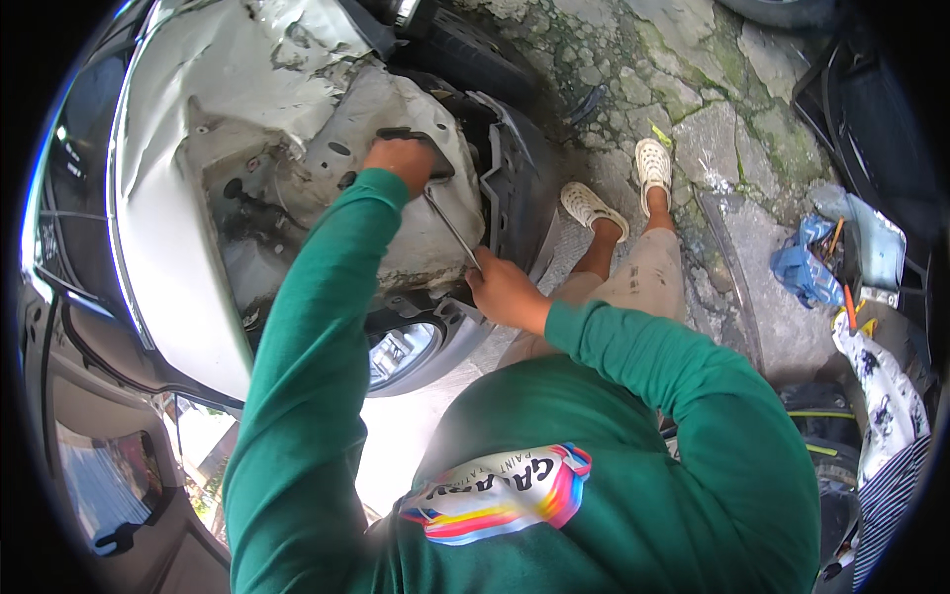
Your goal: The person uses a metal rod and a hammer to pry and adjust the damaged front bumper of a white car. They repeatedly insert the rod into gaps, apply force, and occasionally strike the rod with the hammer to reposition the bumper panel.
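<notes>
My right hand is closed around the lower end of a slim metal rod. The rod slants up and left across a dented, dirty pale car body panel. Its upper end comes close to my left hand, which is closed against the panel. Around those left fingers lies a dark shape with rounded corners; whether it is a tool or an opening in the metal, I cannot tell. My left fingers are mostly hidden behind the back of the hand.
A torn dark bumper part hangs beside the panel. Below is a car lamp, and above, a tyre. Cracked stone paving lies under my feet. At right are a blue plastic bag and a spotted cloth.
</notes>
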Demonstrator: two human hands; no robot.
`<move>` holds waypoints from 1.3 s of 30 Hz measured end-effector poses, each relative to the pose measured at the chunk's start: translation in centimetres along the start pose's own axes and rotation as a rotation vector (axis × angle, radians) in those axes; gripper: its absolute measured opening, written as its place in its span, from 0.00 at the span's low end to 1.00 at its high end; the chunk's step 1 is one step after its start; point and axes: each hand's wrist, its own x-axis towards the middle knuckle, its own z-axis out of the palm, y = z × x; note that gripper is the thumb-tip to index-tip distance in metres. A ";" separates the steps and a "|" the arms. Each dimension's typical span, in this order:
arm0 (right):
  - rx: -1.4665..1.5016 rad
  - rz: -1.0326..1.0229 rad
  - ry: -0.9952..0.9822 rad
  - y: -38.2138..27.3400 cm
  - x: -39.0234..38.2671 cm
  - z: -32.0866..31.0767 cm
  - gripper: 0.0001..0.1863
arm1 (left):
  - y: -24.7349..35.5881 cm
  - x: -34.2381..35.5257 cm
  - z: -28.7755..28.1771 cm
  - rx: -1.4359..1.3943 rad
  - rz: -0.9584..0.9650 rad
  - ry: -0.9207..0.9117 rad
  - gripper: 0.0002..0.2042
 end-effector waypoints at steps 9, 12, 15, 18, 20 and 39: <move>0.135 0.216 0.077 -1.1 1.2 3.8 0.13 | -1.4 0.4 2.7 0.124 0.192 0.169 0.08; 0.083 0.167 0.049 -0.4 1.9 3.3 0.13 | -1.2 0.6 2.1 0.136 0.164 0.135 0.08; 0.019 0.105 -0.141 1.6 4.1 -2.8 0.12 | -1.1 0.4 1.9 0.053 0.150 0.124 0.08; 0.028 0.516 -0.505 -3.7 7.5 -9.9 0.09 | -1.0 0.5 2.4 0.011 0.142 0.164 0.08; 0.026 0.510 -0.587 -3.9 9.0 -11.6 0.08 | -1.0 0.6 2.2 0.023 0.151 0.241 0.08; 0.176 0.137 0.184 -1.0 1.9 5.6 0.18 | -1.0 0.7 2.0 -0.080 0.104 0.180 0.08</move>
